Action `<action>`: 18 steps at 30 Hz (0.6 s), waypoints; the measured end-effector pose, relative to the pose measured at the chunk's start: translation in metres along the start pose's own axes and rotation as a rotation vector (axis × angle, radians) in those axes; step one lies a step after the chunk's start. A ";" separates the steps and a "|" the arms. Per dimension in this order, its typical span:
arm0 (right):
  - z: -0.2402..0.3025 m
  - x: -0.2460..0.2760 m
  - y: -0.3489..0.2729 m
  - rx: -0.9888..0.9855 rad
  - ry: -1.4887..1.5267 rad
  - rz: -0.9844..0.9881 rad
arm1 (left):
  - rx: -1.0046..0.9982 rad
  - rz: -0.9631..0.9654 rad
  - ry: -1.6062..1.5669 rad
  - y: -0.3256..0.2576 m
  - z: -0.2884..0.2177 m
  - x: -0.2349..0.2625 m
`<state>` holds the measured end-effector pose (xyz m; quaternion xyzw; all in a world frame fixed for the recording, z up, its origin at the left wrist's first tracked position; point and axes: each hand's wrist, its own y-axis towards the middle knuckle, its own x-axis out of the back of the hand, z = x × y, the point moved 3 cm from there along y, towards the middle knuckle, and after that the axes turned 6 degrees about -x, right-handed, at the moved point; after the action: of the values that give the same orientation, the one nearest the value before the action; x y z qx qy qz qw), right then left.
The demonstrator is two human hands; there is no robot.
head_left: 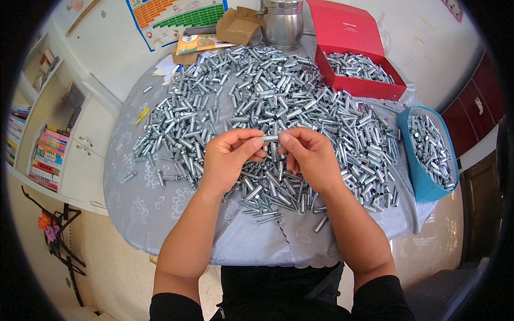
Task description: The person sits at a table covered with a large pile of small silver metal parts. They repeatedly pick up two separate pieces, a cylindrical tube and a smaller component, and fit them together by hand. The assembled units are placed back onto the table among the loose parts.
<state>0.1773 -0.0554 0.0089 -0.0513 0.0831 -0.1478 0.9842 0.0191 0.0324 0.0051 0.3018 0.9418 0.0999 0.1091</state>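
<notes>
Metal sleeve [270, 138], level above pile of loose metal fasteners [300, 104] on worktop [134, 206]. Grip: left hand [229, 158] pinches left end, right hand [315, 156] right end. Probably light, stiff, slick, not fragile; best held by fingertips at both ends.

Small pale lines of print stand on the red lid [348, 36], beyond and right of the right hand [311, 155]. Beyond the left hand [230, 158], a booklet [202, 43] bears dark characters; farther off, the wall chart's [179, 18] markings are too small to read. Book spines [48, 157], far left of that hand, carry lettering.
</notes>
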 end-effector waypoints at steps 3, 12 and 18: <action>0.002 -0.005 -0.001 0.137 0.042 -0.081 | 0.030 0.002 -0.007 0.000 0.002 0.000; 0.005 -0.007 -0.004 0.106 0.009 -0.081 | 0.004 -0.007 0.008 -0.001 0.000 0.000; -0.001 -0.004 0.000 0.096 -0.033 -0.007 | -0.002 0.001 0.046 -0.002 0.000 -0.002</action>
<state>0.1736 -0.0548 0.0090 -0.0067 0.0593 -0.1540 0.9863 0.0199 0.0295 0.0044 0.2997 0.9438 0.1080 0.0875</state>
